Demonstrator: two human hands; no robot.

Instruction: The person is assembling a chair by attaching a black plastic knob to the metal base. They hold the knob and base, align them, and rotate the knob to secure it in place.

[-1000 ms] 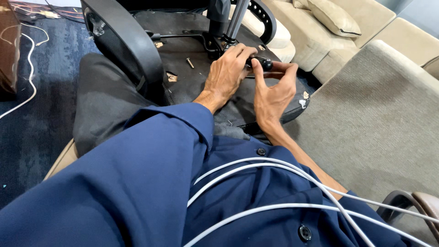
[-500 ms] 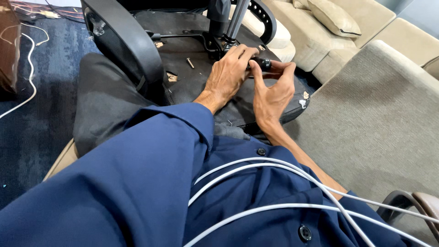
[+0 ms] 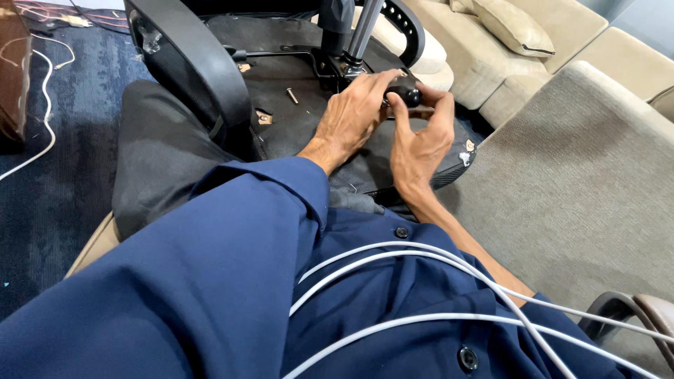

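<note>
An office chair lies upturned across my lap, its dark seat underside [image 3: 295,119] facing up. Beside the metal gas column [image 3: 364,35], my left hand [image 3: 351,116] rests on the seat's mechanism, fingers curled toward a black knob [image 3: 406,93]. My right hand [image 3: 420,137] pinches that knob between thumb and fingers. A loose bolt [image 3: 291,95] lies on the seat underside to the left of my hands. The black armrest [image 3: 189,60] arches up at the left.
A beige sofa with a cushion [image 3: 509,28] stands at the back right, and a grey cushion surface [image 3: 583,175] lies to my right. White cables [image 3: 421,260] cross my blue shirt. Blue carpet [image 3: 63,140] with a white cord is at the left.
Both hands have stayed on the black knob with only slight finger shifts. The chair has not moved.
</note>
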